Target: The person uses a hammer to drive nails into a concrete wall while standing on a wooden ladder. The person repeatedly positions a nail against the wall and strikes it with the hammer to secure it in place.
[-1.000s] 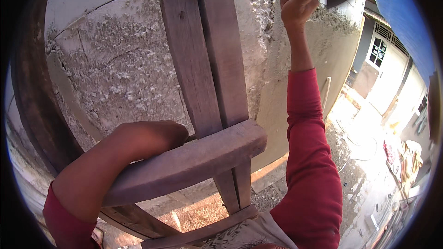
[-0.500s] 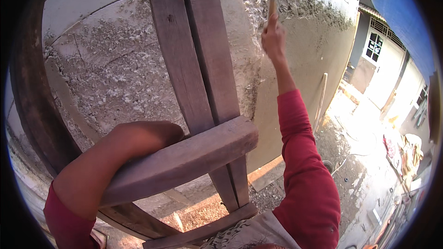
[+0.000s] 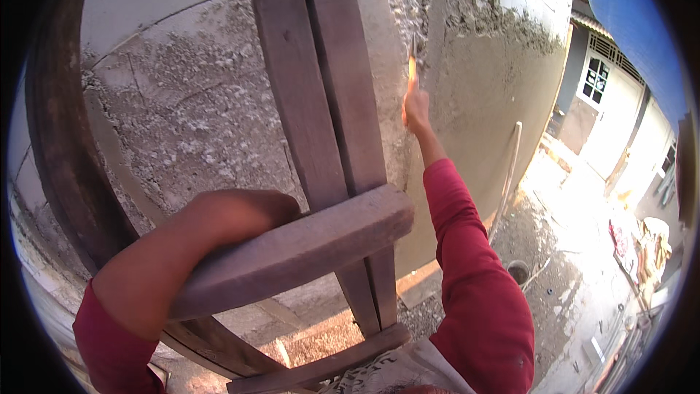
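Observation:
My right hand (image 3: 416, 111) is closed round a narrow-bladed hand tool (image 3: 413, 69) with an orange-brown lower part and a thin grey tip pointing up. The tip is at a rough, crumbly strip of the wall (image 3: 405, 0); whether it touches is hard to see. Smooth grey plaster (image 3: 485, 95) covers the wall just to the right. My left arm (image 3: 182, 237) is bent over a thick wooden crosspiece (image 3: 306, 248) of a wooden frame. The left hand's fingers are hidden behind the wood.
Two tall wooden uprights (image 3: 317, 73) stand side by side before the wall. A dark curved-looking post (image 3: 65, 153) rises at left. A pole (image 3: 507, 179) leans on the plaster. Below lie a bucket-like round thing (image 3: 518, 271), cloth (image 3: 651, 243) and scattered tools. A house door (image 3: 612, 128) shows beyond.
My right hand has come down and slightly left along the wall with the tool, from the upper plaster edge to the rough strip. The left arm still rests over the crosspiece.

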